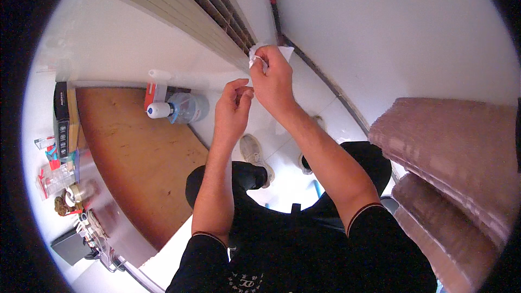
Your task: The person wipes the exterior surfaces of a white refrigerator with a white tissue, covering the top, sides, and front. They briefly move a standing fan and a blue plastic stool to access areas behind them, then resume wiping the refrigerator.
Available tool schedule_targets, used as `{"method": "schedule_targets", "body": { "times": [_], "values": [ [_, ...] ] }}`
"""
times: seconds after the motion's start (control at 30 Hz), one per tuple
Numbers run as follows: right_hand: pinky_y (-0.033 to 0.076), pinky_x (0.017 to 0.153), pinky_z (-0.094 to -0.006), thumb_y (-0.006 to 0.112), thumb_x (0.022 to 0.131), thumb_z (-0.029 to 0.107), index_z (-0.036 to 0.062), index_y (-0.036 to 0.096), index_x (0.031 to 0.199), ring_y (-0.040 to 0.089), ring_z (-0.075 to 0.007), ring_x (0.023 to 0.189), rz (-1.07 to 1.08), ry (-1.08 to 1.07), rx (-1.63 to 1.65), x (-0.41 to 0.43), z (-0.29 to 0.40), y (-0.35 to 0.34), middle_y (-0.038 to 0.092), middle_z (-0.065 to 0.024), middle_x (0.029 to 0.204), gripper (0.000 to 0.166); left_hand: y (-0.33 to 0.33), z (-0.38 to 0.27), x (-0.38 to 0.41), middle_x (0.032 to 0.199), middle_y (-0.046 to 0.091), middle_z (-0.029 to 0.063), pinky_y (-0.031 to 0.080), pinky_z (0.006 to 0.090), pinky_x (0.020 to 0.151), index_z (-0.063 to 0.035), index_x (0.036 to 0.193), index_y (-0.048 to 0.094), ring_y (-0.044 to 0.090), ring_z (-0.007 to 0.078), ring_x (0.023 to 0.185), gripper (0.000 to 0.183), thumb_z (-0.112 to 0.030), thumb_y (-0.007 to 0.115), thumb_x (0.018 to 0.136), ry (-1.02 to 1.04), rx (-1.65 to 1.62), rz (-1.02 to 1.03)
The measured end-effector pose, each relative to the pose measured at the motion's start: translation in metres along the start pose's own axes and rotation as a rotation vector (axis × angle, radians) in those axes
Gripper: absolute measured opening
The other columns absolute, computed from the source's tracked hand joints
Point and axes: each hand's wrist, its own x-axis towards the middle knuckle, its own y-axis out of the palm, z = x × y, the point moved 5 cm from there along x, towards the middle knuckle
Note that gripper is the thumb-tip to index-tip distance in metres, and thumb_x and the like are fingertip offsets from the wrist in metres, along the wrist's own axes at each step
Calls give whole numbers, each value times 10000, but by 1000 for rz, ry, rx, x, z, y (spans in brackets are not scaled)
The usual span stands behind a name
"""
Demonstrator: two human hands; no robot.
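My right hand [273,79] pinches a crumpled white tissue or thin cloth [286,52] between thumb and fingers; part of it sticks out past the knuckles. Just beyond it is the open grille [222,12] of a beige upright unit [171,12], probably a floor-standing air conditioner. I cannot tell whether the tissue touches the grille. My left hand [233,103] is beside the right wrist, fingers loosely bent and thumb apart, with nothing visible in it.
To the left is a brown wooden surface [138,138]. A large clear water bottle [189,108] with a white pump [159,110] stands past its far edge. A black box [62,118] and small items line the left. Pinkish-brown plush fabric [447,138] is stacked at right, below a white wall [399,36].
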Motion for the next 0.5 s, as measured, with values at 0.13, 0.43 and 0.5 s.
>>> {"method": "schedule_targets", "body": {
  "times": [0.13, 0.43, 0.5],
  "values": [
    [509, 758, -419, 587, 816, -10, 14, 555, 939, 620, -366, 837, -11, -34, 185, 8, 44, -5, 610, -178, 898, 130, -5, -4, 0, 1023, 679, 104, 489, 269, 788, 15, 1227, 526, 615, 126, 904, 268, -60, 546, 971, 10, -29, -22],
    [488, 730, -493, 597, 795, 34, 30, 546, 957, 608, -421, 834, -8, 58, -64, -14, -35, 10, 615, -205, 869, 170, 10, 9, 4, 1051, 680, 133, 505, 287, 802, 10, 1252, 514, 638, 162, 953, 305, -48, 549, 954, 30, -44, 28],
    [491, 712, -503, 600, 798, 49, 30, 545, 959, 618, -433, 815, 44, 217, -117, -28, -87, 13, 627, -217, 843, 171, 26, 26, 5, 1051, 681, 142, 520, 299, 788, 10, 1257, 513, 653, 183, 955, 323, -67, 569, 948, 20, 79, 75]
  ]
}}
